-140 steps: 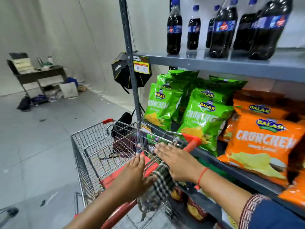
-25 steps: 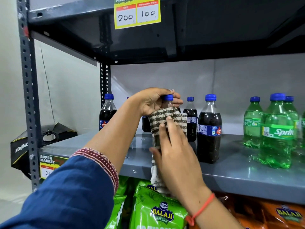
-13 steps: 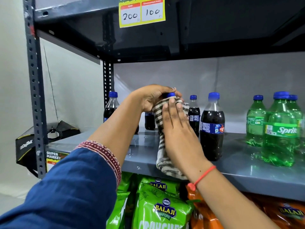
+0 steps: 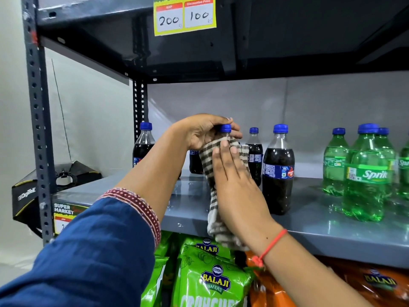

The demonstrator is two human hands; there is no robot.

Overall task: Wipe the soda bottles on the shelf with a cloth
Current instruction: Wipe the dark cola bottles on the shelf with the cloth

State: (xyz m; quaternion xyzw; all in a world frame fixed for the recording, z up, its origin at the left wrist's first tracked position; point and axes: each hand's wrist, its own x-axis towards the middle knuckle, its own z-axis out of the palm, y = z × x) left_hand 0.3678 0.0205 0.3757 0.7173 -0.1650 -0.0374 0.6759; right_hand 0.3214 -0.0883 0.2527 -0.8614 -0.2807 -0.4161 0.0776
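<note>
A dark cola bottle with a blue cap (image 4: 225,128) stands near the front of the grey shelf (image 4: 309,222). My left hand (image 4: 200,131) grips its neck just under the cap. My right hand (image 4: 234,173) presses a striped brown-and-white cloth (image 4: 212,173) flat against the bottle's body, which the cloth hides; the cloth's tail hangs over the shelf edge. More cola bottles stand alongside: one at the left (image 4: 143,147), two to the right (image 4: 278,169) (image 4: 254,151).
Green Sprite bottles (image 4: 365,173) fill the shelf's right side. Green wafer bags (image 4: 212,278) and orange bags (image 4: 365,284) sit on the shelf below. A yellow price tag (image 4: 184,15) hangs from the upper shelf. A perforated upright post (image 4: 37,129) borders the left.
Over the last second my right hand slid the cloth up the bottle from its middle toward the neck. My left hand kept its hold below the cap.
</note>
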